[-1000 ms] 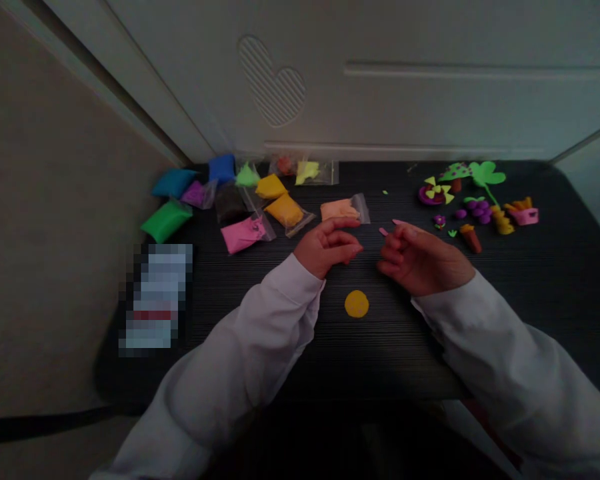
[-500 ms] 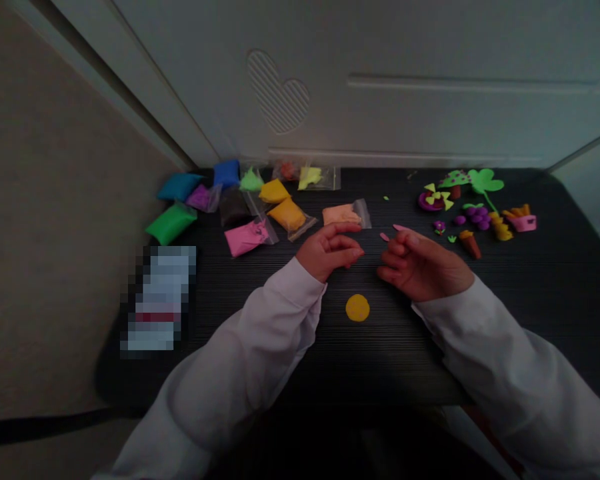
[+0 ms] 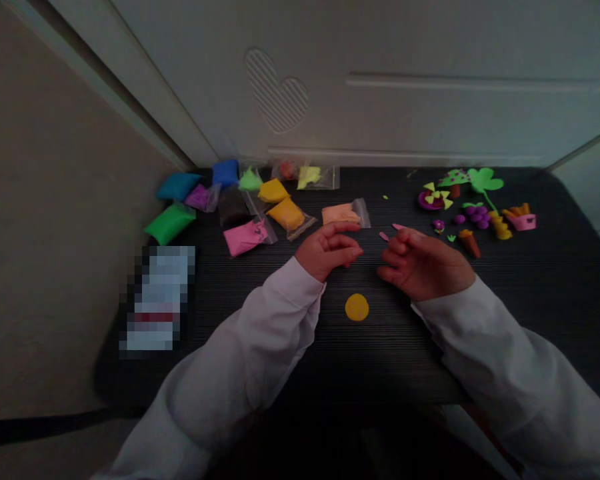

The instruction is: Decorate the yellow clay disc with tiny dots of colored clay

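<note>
My left hand point(image 3: 327, 251) hovers over the dark table with its fingers loosely bent and apart, holding nothing that I can see. To its right, my right hand point(image 3: 423, 263) is curled, thumb and forefinger pinched together. A thin pink clay piece point(image 3: 398, 227) sticks out at those fingertips, its far end hidden by them. Just left of that, a second small pink clay piece point(image 3: 383, 237) lies on the table. Between my forearms rests a flat round yellow clay disc point(image 3: 357, 307) with faint small spots. A peach clay bag point(image 3: 341, 214) lies just beyond my left fingers.
Several bags of coloured clay, among them a pink bag point(image 3: 245, 238) and a green bag point(image 3: 171, 223), lie at the back left. A blurred-out phone point(image 3: 163, 300) is at the left. Small clay models, including a purple bowl point(image 3: 433, 200) and a brown cone point(image 3: 470, 245), stand back right.
</note>
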The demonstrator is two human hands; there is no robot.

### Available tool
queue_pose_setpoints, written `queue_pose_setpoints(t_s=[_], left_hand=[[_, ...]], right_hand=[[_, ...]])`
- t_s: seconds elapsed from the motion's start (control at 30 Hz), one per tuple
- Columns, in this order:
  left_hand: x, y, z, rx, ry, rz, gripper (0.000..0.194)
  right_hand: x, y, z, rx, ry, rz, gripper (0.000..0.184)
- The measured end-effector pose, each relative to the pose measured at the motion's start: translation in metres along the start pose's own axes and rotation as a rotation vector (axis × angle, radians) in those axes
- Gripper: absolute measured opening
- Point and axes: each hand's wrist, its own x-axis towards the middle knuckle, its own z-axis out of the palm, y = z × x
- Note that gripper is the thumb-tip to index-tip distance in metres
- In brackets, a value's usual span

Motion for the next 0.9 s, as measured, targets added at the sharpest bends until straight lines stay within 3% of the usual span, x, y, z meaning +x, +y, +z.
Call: queue_pose_setpoints(t_s=[0.9], left_hand=[[-0.0005, 0.0012, 0.0004, -0.002, -0.003, 0.0, 0.045]], right_hand=[[-0.0008, 0.0011, 0.0005, 0.041, -0.037, -0.012, 0.01]])
